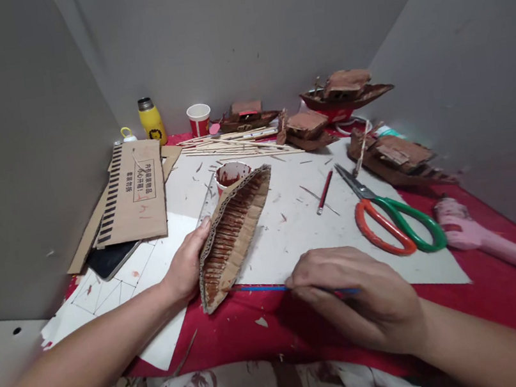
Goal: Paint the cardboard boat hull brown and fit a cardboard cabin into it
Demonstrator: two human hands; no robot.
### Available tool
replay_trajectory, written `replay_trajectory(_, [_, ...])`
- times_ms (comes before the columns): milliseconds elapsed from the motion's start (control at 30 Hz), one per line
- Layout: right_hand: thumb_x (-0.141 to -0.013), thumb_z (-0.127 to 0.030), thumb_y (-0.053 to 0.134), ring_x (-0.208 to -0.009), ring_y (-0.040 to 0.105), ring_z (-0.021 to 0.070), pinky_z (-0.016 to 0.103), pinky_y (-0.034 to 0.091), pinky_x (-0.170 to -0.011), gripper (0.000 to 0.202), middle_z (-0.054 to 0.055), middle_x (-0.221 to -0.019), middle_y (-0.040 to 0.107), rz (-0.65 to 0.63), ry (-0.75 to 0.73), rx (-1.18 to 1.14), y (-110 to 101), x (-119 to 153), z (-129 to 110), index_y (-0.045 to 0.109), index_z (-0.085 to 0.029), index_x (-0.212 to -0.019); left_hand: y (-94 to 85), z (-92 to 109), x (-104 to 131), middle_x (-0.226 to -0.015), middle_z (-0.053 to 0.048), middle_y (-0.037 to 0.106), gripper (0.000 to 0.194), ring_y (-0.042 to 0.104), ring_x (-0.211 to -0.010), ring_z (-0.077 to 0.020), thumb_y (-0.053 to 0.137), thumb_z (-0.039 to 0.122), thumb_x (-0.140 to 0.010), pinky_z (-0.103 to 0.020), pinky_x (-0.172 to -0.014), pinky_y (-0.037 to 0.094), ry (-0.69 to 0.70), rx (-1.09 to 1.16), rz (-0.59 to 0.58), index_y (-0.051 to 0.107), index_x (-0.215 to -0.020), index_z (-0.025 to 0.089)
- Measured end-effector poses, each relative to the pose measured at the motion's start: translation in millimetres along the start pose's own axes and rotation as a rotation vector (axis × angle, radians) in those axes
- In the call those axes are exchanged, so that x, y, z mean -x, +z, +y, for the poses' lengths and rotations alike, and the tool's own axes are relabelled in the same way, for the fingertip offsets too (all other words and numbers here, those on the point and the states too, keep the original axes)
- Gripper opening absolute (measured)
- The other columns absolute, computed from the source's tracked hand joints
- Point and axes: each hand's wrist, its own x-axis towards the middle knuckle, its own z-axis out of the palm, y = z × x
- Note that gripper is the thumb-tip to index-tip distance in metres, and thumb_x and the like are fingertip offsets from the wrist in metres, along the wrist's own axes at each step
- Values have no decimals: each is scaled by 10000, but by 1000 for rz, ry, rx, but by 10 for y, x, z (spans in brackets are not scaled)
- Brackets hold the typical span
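Observation:
A corrugated cardboard boat hull (243,225) is tilted up in my left hand (185,262), its fingers wrapped around the left side. Brown paint covers much of the ribbed inside, while the right-hand strip stays bare cardboard. My right hand (355,295) pinches a thin blue-handled paintbrush (263,289), which points left toward the hull's near end. I cannot make out whether its tip touches the cardboard. Behind the hull stands a paper cup (233,175) stained with brown paint, partly hidden.
Green-and-orange scissors (390,216) and a red pencil (325,192) lie on the white board (294,240). A pink glue gun (498,241) rests at right. Several brown model boats (400,156) and wooden sticks (236,145) stand behind. Left are cardboard (134,192) and a phone (111,259).

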Motion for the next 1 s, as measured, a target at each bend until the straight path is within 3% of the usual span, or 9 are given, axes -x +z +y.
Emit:
replay_trajectory(100, [-908, -49, 508, -613, 621, 136, 252, 523, -557, 195, 24, -724, 664, 112, 36, 72, -51, 42, 32, 584, -196, -1012, 47, 53, -7, -1034, -51, 766, 298, 583, -1222, -237, 586, 404, -899, -339, -1082, 395, -40, 93, 10, 744, -982, 165])
replay_trajectory(300, [-849, -35, 617, -711, 692, 158, 264, 563, -637, 244, 39, -818, 719, 367, 5, 305, -71, 109, 217, 643, -199, -1028, 109, 135, -4, -932, -63, 780, 363, 714, -941, -199, 452, 364, -972, -320, -992, 486, -230, 235, 30, 733, -1003, 138])
replay_trajectory(433, [-842, -44, 614, -662, 692, 164, 263, 559, -602, 195, 40, -769, 721, 344, -30, 383, -43, 53, 267, 644, -193, -966, 117, 152, 19, -857, -92, 779, 430, 733, -775, -213, 406, 407, -981, -341, -847, 556, -335, 216, 34, 709, -1074, 116])
replay_trajectory(533, [-852, -56, 574, -584, 659, 156, 257, 538, -541, 179, 35, -711, 703, 283, -40, 337, -64, 18, 190, 625, -197, -950, 116, 152, 29, -797, -89, 775, 428, 726, -687, -215, 418, 416, -974, -335, -742, 570, -318, 175, 52, 712, -1065, 118])
replay_trajectory(700, [-855, -41, 560, -599, 641, 151, 262, 527, -542, 209, 33, -725, 685, 289, -12, 232, -67, 24, 132, 585, -204, -983, 84, 97, 25, -955, -66, 780, 345, 721, -925, -218, 519, 391, -942, -326, -923, 520, -207, 158, 58, 721, -1081, 148])
replay_trajectory(833, [-845, -21, 576, -599, 621, 138, 258, 504, -552, 204, 7, -704, 653, 344, 50, 254, -79, 32, 212, 588, -204, -934, 39, 31, 16, -1147, -41, 740, 313, 608, -1194, -199, 619, 378, -893, -285, -1084, 397, -124, 85, 83, 720, -1102, 169])
replay_trajectory(1000, [-859, -56, 587, -603, 618, 142, 272, 492, -549, 172, 11, -713, 656, 422, 81, 303, -130, 47, 213, 613, -209, -933, 43, 22, 26, -1195, -43, 720, 304, 581, -1228, -212, 598, 383, -904, -321, -1118, 361, -118, 38, 63, 725, -1085, 174])
